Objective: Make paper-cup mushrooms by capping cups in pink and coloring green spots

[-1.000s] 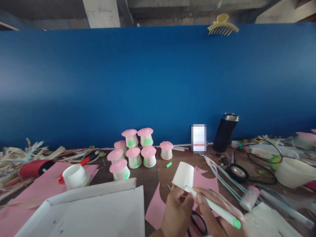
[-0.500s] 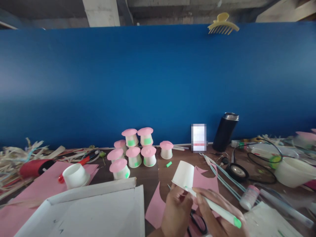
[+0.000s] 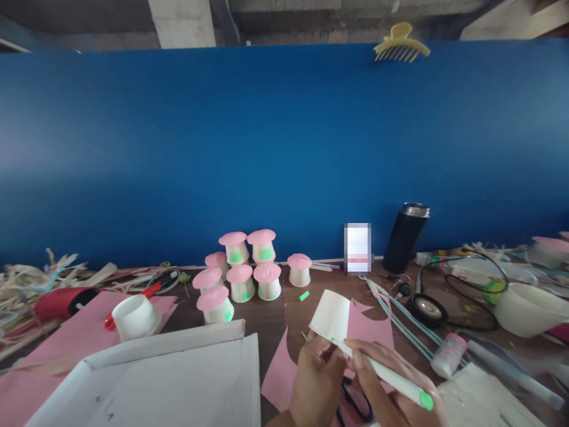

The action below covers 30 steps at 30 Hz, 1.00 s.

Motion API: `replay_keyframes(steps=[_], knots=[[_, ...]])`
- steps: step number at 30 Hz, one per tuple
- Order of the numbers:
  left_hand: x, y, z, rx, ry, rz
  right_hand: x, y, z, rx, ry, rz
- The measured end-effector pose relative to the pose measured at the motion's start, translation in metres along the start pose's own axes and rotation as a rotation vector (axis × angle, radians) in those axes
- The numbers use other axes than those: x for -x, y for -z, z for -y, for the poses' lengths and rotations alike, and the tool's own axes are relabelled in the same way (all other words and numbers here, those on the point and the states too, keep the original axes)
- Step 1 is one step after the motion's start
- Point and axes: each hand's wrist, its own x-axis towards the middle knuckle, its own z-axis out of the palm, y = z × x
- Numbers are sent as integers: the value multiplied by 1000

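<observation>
My left hand (image 3: 316, 379) grips a white paper cup (image 3: 332, 315) held upside down and tilted, near the bottom middle of the view. My right hand (image 3: 386, 388) is closed round a white marker with a green end (image 3: 395, 382), and its tip touches the cup's rim. Under my hands lie pink paper (image 3: 368, 330) with round cut-outs and black-handled scissors (image 3: 355, 398). A cluster of several white cups with pink caps and green marks (image 3: 242, 270) stands further back on the table.
A blue board (image 3: 284, 148) stands along the table's back. A white tray (image 3: 169, 379) lies at lower left, with a white cup (image 3: 136, 317) and a red object (image 3: 62, 301) behind it. A black flask (image 3: 404, 237), cables (image 3: 471, 296), a white bowl (image 3: 528, 308) and a small bottle (image 3: 448, 354) sit to the right.
Almost nothing has changed; my hands, the cup and the marker have shifted only slightly.
</observation>
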Motion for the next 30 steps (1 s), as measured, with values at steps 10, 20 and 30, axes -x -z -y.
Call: replay_keyframes(steps=[10,20,30], knots=[[-2,1,-1,72,-3,27,1,-1,2,-34,-13,-4],[-13,-2,29,331,206,-37,2,10,-2,-209,-458,-362],[0,-16,35,583,424,250,-5,2,-29,-895,-1010,-170]])
